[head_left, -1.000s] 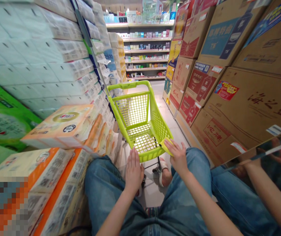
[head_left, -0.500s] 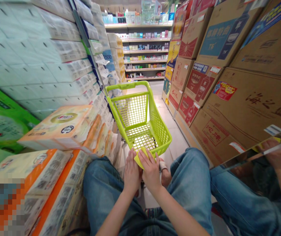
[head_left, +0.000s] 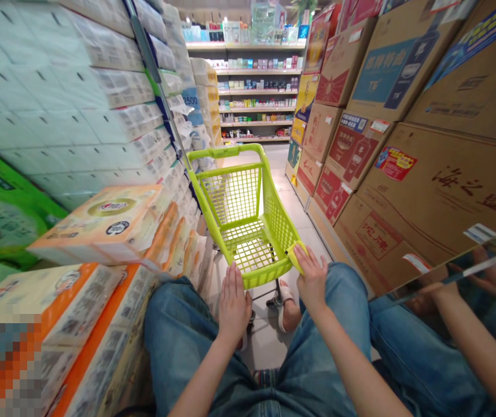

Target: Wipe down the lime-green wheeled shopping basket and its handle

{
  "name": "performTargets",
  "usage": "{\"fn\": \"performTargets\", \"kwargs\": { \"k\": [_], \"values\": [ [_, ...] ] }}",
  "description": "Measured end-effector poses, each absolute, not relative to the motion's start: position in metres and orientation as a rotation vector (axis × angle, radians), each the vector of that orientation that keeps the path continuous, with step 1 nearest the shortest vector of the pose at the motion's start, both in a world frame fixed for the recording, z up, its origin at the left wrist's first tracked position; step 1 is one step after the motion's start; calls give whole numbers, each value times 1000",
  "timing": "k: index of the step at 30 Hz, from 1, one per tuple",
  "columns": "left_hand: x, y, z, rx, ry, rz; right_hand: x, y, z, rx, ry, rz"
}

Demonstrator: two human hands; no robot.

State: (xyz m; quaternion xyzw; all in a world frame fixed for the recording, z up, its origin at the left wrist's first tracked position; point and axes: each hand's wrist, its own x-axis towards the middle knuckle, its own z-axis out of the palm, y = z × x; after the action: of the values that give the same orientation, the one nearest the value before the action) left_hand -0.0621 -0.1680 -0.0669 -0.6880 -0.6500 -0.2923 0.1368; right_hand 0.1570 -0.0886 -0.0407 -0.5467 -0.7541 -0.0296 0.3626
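A lime-green plastic shopping basket cart [head_left: 267, 278] stands between my knees, its mesh basket holding nothing and its metal handle pole rising at the left. My left hand [head_left: 234, 304] rests with straight fingers against the near left corner of the basket. At the near right corner, my right hand [head_left: 312, 281] holds a yellow cloth [head_left: 295, 258] pressed to the basket's outer side. The cloth is partly hidden beneath the fingers. Wheels of the cart show near my feet, partly covered by the basket.
Tissue packs [head_left: 109, 214] are stacked along my left side. Cardboard cartons [head_left: 447, 174] make a wall on the right, with a reflective panel [head_left: 460, 284] low beside my knee. Ahead, shelves [head_left: 256, 90] of small goods close off the tiled aisle.
My right hand has slid the yellow cloth rightward, from the middle of the basket's near edge to its right corner. My left hand has stayed at the left corner.
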Motion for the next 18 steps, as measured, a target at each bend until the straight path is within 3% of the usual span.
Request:
{"fn": "performTargets", "kwargs": {
  "k": [9, 18],
  "values": [
    [-66, -168, -75, -2007, -1849, -934, 42, -150, -43, -1174, -2052, 74],
    [-65, -167, -70, -2010, -1856, -846, 133, -105, -41, -1167, -2154, -80]
  ]
}}
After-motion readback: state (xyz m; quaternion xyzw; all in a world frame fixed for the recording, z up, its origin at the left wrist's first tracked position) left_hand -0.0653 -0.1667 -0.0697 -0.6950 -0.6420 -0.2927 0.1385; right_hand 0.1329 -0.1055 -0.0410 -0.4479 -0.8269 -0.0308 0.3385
